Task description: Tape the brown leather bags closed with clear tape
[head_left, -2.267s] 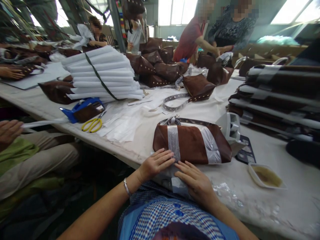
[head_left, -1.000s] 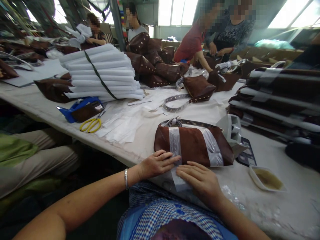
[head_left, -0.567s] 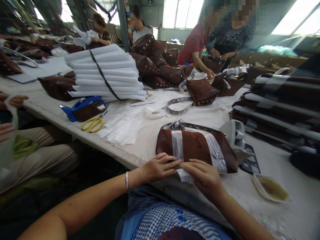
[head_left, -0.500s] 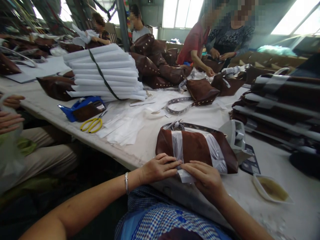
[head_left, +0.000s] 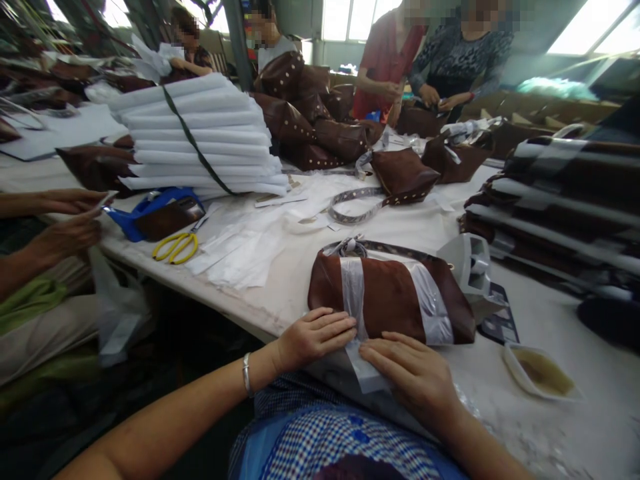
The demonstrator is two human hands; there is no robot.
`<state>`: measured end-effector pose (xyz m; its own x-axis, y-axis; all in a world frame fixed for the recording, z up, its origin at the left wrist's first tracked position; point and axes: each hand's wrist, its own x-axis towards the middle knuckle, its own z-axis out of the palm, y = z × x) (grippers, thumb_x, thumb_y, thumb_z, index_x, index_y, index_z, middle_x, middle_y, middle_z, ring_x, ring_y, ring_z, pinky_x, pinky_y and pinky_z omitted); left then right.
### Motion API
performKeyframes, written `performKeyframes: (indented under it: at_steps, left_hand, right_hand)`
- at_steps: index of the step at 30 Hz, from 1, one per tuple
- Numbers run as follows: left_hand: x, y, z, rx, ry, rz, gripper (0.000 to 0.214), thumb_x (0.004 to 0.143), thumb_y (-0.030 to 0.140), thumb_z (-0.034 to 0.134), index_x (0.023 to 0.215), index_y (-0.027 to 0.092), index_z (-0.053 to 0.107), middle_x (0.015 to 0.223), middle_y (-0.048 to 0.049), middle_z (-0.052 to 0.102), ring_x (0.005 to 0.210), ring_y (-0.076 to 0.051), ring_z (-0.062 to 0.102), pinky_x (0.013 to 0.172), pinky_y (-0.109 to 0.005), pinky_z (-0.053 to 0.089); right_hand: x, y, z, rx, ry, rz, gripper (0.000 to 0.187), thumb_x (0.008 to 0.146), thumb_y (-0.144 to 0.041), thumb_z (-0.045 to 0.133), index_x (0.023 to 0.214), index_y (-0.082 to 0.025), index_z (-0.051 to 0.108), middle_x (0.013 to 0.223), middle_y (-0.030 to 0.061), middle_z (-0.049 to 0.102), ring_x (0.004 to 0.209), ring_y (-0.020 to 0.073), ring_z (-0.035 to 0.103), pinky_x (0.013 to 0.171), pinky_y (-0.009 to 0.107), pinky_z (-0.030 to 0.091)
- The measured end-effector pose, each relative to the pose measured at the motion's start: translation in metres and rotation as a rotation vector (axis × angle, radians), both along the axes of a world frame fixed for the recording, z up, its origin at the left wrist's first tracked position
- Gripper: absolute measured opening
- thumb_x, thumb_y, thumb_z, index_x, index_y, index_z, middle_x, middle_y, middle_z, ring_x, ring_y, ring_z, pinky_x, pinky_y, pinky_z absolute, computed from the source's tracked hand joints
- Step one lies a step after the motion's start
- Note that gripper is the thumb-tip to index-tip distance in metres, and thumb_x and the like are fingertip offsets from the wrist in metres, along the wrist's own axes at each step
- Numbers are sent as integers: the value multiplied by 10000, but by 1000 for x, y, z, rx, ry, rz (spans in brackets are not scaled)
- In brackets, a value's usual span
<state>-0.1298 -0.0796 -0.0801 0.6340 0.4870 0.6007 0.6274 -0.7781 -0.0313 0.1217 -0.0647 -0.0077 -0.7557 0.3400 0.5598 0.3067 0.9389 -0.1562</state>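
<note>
A brown handbag (head_left: 387, 293) lies on its side at the table's front edge, its studded strap along the far side. Two whitish wrapping strips run across it, a left strip (head_left: 353, 283) and a right strip (head_left: 431, 303). The left strip's loose end (head_left: 369, 375) hangs over the near edge. My left hand (head_left: 313, 339) rests with outstretched fingers on the bag's near edge, fingertips at the left strip. My right hand (head_left: 417, 370) lies against the near side with fingers extended, fingertips on the loose end. Its thumb is hidden.
Beside the bag stand a grey plastic holder (head_left: 469, 267) and a shallow dish of yellowish paste (head_left: 543, 373). Wrapped bags (head_left: 560, 220) are stacked right. Yellow scissors (head_left: 176, 248), a blue tape dispenser (head_left: 131, 223) and bundled white sheets (head_left: 195, 143) lie left. Co-workers surround the table.
My hands have moved slightly apart, and more of the strip's loose end shows between them. At left, a co-worker's hands have come forward with a clear bag.
</note>
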Motion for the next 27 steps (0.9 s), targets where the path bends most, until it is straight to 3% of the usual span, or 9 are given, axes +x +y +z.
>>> performKeyframes:
  at_steps: [6,12,21,27]
  left_hand:
    - [3,1,-2,50,21,39,386,980,194,534,1352,293,549,1370,-5,618,1278,-150,554,1112,-329,417]
    - [0,0,-1,38,64,19,389,977,188,532,1359,259,550,1388,-35,601,1288,-174,548,1115,-347,422]
    - [0,-10,-4,4,65,48,355,978,171,528,1330,202,558,1445,-73,549,1390,-218,445,1199,-495,299]
    - [6,-15,-9,-26,24,89,221,978,175,524,1156,199,654,1410,-59,579,1386,-234,447,1184,-498,325]
  right_hand:
    - [1,-9,-3,6,-26,23,310,959,-115,476,1188,-215,659,1003,51,774,902,149,728,947,329,571]
    - [7,-14,-5,-29,-15,-11,354,939,-80,441,1197,-198,653,1016,62,770,926,155,727,953,335,571]
    - [-13,14,9,10,22,-62,367,923,-65,492,1173,-265,670,975,3,775,908,127,724,992,307,528]
    - [-24,40,9,32,-64,-120,268,928,-129,521,1055,-266,713,1170,21,729,1148,214,646,1058,431,470]
